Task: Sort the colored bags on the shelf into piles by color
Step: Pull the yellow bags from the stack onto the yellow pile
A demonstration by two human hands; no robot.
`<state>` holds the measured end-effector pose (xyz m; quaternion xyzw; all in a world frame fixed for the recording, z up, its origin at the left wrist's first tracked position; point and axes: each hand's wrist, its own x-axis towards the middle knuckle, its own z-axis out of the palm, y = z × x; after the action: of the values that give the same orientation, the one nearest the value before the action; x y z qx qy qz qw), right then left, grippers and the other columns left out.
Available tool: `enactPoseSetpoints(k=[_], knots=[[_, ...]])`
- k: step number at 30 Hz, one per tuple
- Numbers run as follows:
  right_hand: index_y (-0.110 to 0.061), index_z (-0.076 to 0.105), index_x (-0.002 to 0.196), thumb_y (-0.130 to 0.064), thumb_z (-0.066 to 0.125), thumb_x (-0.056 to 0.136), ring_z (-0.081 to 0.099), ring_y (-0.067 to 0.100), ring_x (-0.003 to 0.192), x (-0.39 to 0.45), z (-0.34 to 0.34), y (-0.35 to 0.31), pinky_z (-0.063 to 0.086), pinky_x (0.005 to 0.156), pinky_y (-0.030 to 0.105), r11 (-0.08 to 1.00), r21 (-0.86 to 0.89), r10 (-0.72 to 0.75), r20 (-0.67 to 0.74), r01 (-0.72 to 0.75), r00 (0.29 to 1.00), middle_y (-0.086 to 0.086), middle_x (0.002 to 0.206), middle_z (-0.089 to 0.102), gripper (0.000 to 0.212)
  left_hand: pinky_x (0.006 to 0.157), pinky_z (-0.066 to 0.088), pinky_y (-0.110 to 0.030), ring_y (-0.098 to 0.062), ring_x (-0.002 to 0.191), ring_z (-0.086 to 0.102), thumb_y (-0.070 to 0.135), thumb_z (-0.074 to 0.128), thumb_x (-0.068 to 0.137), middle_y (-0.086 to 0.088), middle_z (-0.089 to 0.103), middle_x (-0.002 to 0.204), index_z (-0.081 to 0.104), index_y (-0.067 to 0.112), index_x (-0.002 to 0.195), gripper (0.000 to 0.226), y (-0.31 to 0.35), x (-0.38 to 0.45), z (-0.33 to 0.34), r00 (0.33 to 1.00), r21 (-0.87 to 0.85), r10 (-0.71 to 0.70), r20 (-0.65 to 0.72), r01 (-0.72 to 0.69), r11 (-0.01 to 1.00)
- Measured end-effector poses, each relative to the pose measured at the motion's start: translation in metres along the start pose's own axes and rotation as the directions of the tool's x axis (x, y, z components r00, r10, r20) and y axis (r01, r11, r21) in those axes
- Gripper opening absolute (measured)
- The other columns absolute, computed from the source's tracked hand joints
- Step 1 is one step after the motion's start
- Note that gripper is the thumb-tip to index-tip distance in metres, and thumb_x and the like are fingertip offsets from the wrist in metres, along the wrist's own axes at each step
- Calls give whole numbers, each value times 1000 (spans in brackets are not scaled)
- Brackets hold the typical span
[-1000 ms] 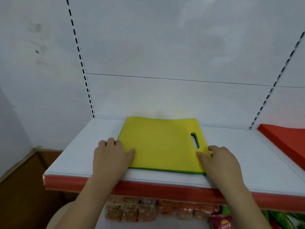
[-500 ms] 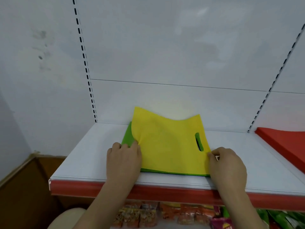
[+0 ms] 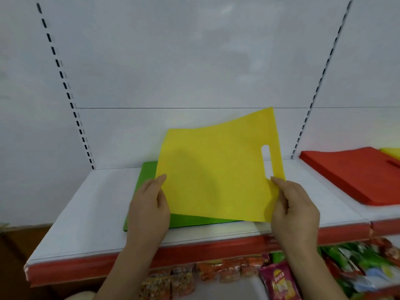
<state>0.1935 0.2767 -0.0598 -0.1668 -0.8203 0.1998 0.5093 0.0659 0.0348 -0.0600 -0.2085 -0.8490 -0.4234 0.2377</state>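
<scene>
A flat yellow bag (image 3: 218, 174) with a cut-out handle slot is lifted off the shelf and tilted up toward me. My left hand (image 3: 149, 206) pinches its lower left edge. My right hand (image 3: 292, 206) pinches its lower right corner below the slot. Under it a green bag pile (image 3: 194, 220) lies flat on the white shelf (image 3: 86, 213). A red bag pile (image 3: 357, 174) lies on the shelf at the right, with a corner of another yellow bag (image 3: 391, 151) behind it.
The shelf has a red front strip (image 3: 194, 254) and a white back panel with slotted uprights. Snack packets (image 3: 277, 280) fill the shelf below. The left part of the white shelf is bare.
The yellow bag went from lying flat on the green pile to being lifted and tilted up in both hands. More of the green pile now shows. The view shifted right.
</scene>
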Motion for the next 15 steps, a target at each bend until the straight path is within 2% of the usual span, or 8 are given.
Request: enactPoseSetpoints(k=[3, 6, 8, 9, 10, 12, 13, 15], knots=[[-9, 65, 120, -6, 41, 88, 49, 1, 89, -3, -14, 5, 40, 71, 17, 998, -46, 29, -19, -30, 999, 4, 112, 64, 40, 66, 39, -31, -33, 83, 56, 6, 46, 98, -13, 63, 116, 57, 17, 136, 40, 11, -2, 5, 997, -44, 7, 79, -3, 999], [-8, 63, 124, -6, 41, 90, 43, -3, 84, -7, -32, 10, 33, 69, 8, 996, -77, 30, -30, -32, 999, 4, 116, 61, 40, 65, 45, -32, -27, 79, 58, 6, 43, 99, -20, 62, 118, 46, 23, 144, 49, 29, -5, 12, 978, -114, -16, 209, 41, 993], [-8, 61, 127, -9, 41, 93, 42, -1, 73, -9, -45, 14, 31, 64, 7, 994, -109, 26, -36, -30, 999, 4, 116, 59, 40, 82, 45, -33, -26, 102, 58, 6, 41, 99, -17, 56, 134, 39, 23, 149, 52, 40, -8, 20, 956, -122, -14, 294, 52, 991], [-8, 61, 127, -11, 41, 93, 44, 1, 70, -10, -53, 17, 30, 62, 7, 992, -120, 30, -47, -36, 998, 4, 117, 58, 40, 89, 41, -28, -19, 111, 53, 7, 41, 99, -11, 50, 143, 38, 21, 149, 52, 47, -11, 25, 952, -127, 9, 306, 32, 991], [-7, 61, 127, -11, 43, 92, 46, 1, 71, -11, -61, 19, 30, 61, 7, 992, -122, 37, -65, -45, 997, 4, 117, 58, 40, 89, 35, -21, -7, 112, 47, 7, 42, 99, -6, 46, 146, 39, 19, 149, 51, 53, -12, 30, 955, -140, 31, 294, 11, 990], [-8, 62, 127, -13, 45, 90, 49, -3, 73, -14, -77, 24, 30, 57, 10, 990, -124, 61, -97, -73, 993, 3, 118, 56, 41, 86, 26, -13, 10, 100, 34, 10, 47, 98, -3, 45, 147, 42, 18, 146, 49, 66, -14, 38, 967, -160, 47, 251, -6, 987], [-9, 61, 128, -14, 46, 89, 50, -2, 72, -15, -87, 27, 29, 54, 11, 988, -128, 78, -104, -91, 992, 3, 119, 55, 42, 86, 25, -13, 10, 99, 34, 12, 49, 98, -3, 44, 147, 43, 18, 146, 49, 74, -16, 42, 970, -156, 48, 238, -11, 988], [-10, 60, 130, -17, 46, 89, 51, 5, 69, -17, -105, 38, 31, 52, 14, 983, -137, 104, -119, -120, 987, 3, 121, 54, 44, 98, 28, -17, -3, 119, 41, 15, 50, 99, -2, 41, 150, 40, 19, 148, 50, 91, -22, 50, 971, -149, 50, 235, -15, 989]])
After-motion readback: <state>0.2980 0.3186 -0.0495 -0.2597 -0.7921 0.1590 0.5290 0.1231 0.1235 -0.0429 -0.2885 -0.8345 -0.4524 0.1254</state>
